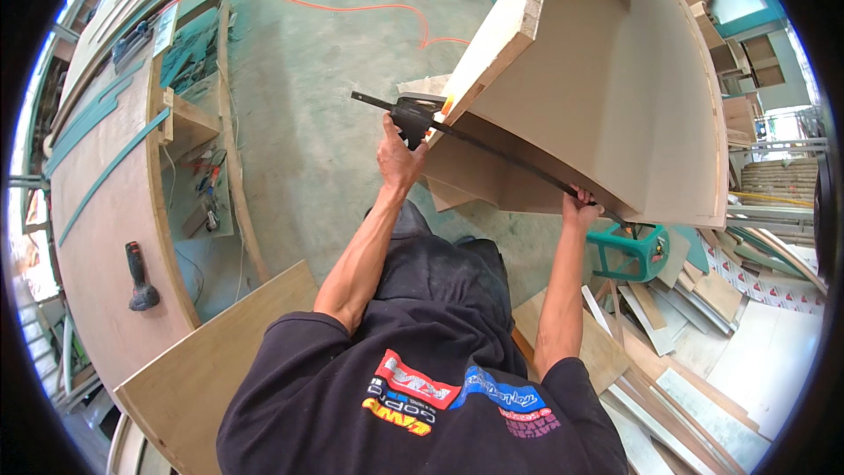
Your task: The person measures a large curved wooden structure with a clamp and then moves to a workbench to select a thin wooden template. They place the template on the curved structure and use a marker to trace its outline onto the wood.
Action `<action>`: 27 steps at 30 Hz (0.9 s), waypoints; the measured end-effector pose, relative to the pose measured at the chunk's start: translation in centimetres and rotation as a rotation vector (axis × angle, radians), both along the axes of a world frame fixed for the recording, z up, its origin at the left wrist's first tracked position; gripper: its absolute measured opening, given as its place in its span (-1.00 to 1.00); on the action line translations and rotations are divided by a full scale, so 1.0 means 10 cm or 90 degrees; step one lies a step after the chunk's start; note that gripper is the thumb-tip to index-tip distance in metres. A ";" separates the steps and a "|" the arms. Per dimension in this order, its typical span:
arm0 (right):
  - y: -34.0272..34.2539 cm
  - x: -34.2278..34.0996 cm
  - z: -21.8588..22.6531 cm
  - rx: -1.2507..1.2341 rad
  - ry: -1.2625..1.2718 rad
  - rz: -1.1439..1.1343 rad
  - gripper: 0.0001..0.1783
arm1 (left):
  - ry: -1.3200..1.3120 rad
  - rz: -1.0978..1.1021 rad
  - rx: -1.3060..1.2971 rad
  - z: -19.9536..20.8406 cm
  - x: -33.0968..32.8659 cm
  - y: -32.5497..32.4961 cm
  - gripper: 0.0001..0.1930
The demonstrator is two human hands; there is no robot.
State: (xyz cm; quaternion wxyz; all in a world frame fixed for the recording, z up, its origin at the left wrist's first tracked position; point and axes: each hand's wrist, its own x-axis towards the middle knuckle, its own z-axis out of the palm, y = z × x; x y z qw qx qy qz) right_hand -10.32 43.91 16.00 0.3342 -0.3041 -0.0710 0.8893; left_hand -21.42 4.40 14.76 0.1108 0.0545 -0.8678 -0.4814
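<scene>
Your left fingers grip the black bar clamp by its head, your right fingers its bar, along the wooden cabinet just beyond them; steady both ends so the bar sits square.

The plywood workbench carries one teal strip running diagonally across its tabletop, from the left edge to the right edge. A black-and-red handheld tool, apparently cordless, lies near the right edge, toward the near end. The concrete floor supports an orange hose, a green plastic stool and, along its right side, board offcuts.
</scene>
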 end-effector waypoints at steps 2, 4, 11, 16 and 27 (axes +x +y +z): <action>-0.05 -0.01 0.04 -0.007 -0.003 0.002 -0.22 | -0.058 0.012 0.004 0.00 0.01 0.03 -0.03; 0.00 0.01 0.01 -0.014 -0.005 -0.003 -0.21 | -0.082 0.011 0.009 0.01 0.03 0.08 -0.01; 0.06 0.04 -0.04 0.006 0.014 0.022 -0.20 | -0.090 0.067 -0.013 0.03 0.07 0.20 -0.03; 0.02 0.05 -0.01 -0.022 0.025 0.020 -0.21 | -0.143 0.056 0.030 0.15 0.10 0.20 -0.01; -0.01 0.10 0.04 -0.067 0.044 0.038 -0.23 | -0.067 0.025 -0.217 0.11 0.05 0.06 -0.27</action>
